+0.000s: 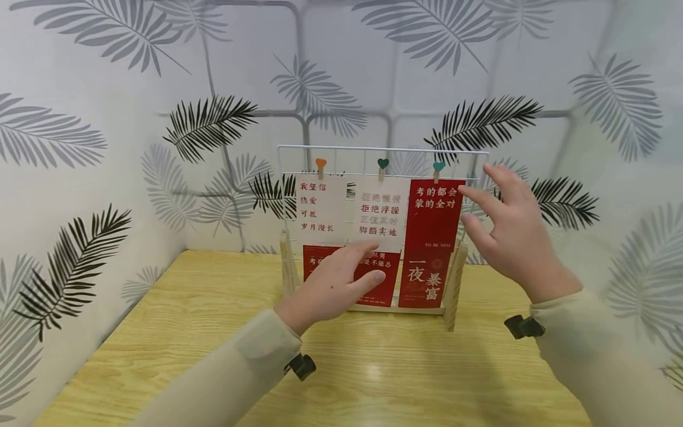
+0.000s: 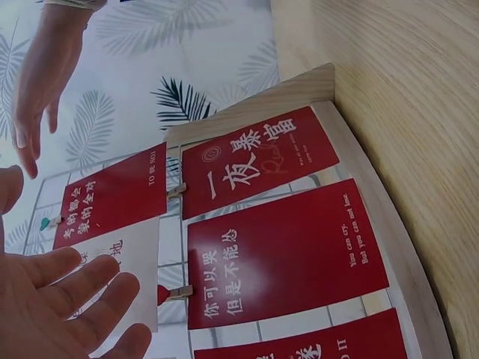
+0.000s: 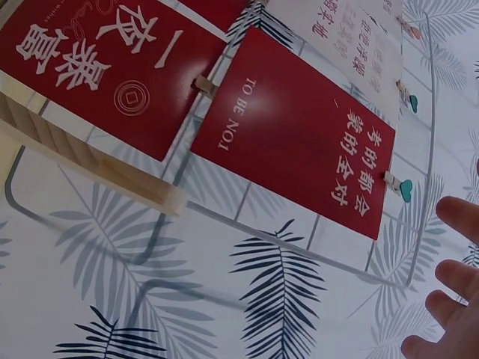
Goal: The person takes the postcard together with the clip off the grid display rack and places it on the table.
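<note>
Card rack [image 1: 384, 149]: where does it stand, and what does it carry?

It stands on the wood-grain surface [image 1: 405, 367], against a leaf-patterned wall [image 1: 341, 71]. Its upper row comprises a left white card [image 1: 320, 207], a middle white card [image 1: 380, 201] and an upper red card [image 1: 434, 222]. Further red cards hang below.

State the condition of each grip.

Left grip [image 1: 333, 284]: empty, fingers relaxed and extended, in front of the lower cards. Right grip [image 1: 512, 231]: empty, fingers parted wide, just beside the rack's upper right corner. The right wrist view shows its fingertips apart from the wire.

How is an adjustment at the upper red card best carried out?

Steady the frame with the left grip first; the wire looks light and may shift on its wooden foot [image 1: 452, 293]. Then pinch the teal heart clip [image 1: 439, 168] with the right grip, not the card face. Glossy card probably marks or creases under pressure.

Any caution?

Check the lower edge against the small wooden clip [image 3: 204, 86] beneath. These sit close together, so a downward pull could dislodge the lower right card [image 3: 112, 67].
</note>
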Demonstrator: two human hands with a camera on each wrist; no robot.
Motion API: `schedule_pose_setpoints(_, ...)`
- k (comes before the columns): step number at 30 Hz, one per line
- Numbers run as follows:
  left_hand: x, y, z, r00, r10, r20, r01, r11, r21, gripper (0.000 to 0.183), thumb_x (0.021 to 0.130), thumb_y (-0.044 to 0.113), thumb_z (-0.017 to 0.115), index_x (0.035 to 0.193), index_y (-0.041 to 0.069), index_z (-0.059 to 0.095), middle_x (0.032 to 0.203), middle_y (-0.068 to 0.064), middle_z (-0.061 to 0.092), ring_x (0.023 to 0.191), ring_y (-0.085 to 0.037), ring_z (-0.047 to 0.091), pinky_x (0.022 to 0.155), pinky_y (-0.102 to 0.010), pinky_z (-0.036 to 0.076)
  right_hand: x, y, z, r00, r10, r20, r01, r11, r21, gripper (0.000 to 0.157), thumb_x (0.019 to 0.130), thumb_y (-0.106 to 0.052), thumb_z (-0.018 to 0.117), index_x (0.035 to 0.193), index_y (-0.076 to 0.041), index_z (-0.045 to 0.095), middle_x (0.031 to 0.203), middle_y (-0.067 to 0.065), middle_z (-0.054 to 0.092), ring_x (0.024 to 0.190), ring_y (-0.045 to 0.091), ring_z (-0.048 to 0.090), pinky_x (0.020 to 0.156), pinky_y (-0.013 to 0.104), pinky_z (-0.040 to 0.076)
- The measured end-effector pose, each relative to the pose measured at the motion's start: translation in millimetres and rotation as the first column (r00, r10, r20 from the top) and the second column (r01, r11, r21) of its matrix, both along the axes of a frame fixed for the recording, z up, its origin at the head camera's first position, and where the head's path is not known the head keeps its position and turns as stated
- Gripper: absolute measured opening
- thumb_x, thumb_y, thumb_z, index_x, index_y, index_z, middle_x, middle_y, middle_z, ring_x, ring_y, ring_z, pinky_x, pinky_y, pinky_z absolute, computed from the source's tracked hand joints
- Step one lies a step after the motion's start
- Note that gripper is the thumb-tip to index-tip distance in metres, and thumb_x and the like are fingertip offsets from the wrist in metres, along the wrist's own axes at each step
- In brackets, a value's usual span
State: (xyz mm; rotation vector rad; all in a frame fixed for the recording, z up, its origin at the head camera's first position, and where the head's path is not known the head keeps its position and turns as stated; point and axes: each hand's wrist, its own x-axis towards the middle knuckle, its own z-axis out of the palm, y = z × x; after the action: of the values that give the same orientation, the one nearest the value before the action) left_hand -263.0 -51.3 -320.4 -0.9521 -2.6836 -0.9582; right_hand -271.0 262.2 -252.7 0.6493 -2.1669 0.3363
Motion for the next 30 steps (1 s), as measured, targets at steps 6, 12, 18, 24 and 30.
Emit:
schedule_pose_setpoints(6,-5.5,8.6,-0.4,0.995,-0.014,0.099,0.006,0.997,0.079,0.067,0.101,0.057,0.051,0.156,0.023,0.035,0.147,0.0,0.051,0.131,-0.018,0.049,0.107,-0.048,0.041,-7.3,1.8,18.4,0.999,-0.033,0.026,0.032,0.999,0.018,0.038,0.096,-0.021,0.063,0.131,-0.007,0.067,0.157,0.018,0.037,0.147,0.038,0.027,0.119,0.054,0.016)
schedule_pose_setpoints(12,-14.5,21.2,-0.9,0.988,-0.023,0.151,0.001,0.99,0.144,0.066,0.101,0.055,0.053,0.156,0.025,0.035,0.145,0.002,0.051,0.128,-0.016,0.051,0.105,-0.046,0.043,-14.3,-5.1,34.5,0.999,-0.036,0.019,0.036,0.999,0.031,0.033,0.096,-0.019,0.063,0.126,-0.009,0.071,0.145,0.021,0.046,0.137,0.041,0.037,0.115,0.055,0.025)
schedule_pose_setpoints(18,-21.7,37.7,-0.1,0.984,-0.049,0.171,0.017,0.983,0.183,0.064,0.102,0.046,0.057,0.156,0.02,0.036,0.144,-0.003,0.052,0.127,-0.02,0.052,0.102,-0.043,0.046,-28.1,-12.3,53.0,0.994,-0.063,0.092,0.057,0.996,0.071,0.032,0.099,-0.023,0.059,0.125,-0.009,0.071,0.147,0.022,0.046,0.14,0.041,0.034,0.117,0.055,0.022)
schedule_pose_setpoints(24,-26.8,47.5,-0.4,0.986,-0.037,0.163,0.009,0.986,0.169,0.063,0.102,0.044,0.058,0.155,0.018,0.038,0.143,-0.004,0.054,0.126,-0.02,0.054,0.102,-0.041,0.047,-36.4,-24.7,67.6,0.952,-0.136,0.274,0.104,0.986,0.129,0.042,0.103,-0.034,0.051,0.136,-0.012,0.065,0.156,0.018,0.039,0.144,0.042,0.03,0.114,0.063,0.024)
schedule_pose_setpoints(30,-34.1,54.6,0.1,0.989,-0.005,0.149,-0.016,0.99,0.14,0.065,0.102,0.045,0.057,0.156,0.017,0.036,0.144,-0.004,0.054,0.127,-0.021,0.054,0.103,-0.043,0.046,-42.3,-32.3,74.3,0.91,-0.179,0.375,0.112,0.975,0.193,0.046,0.105,-0.033,0.046,0.143,-0.011,0.058,0.151,0.019,0.046,0.139,0.043,0.037,0.11,0.064,0.031)
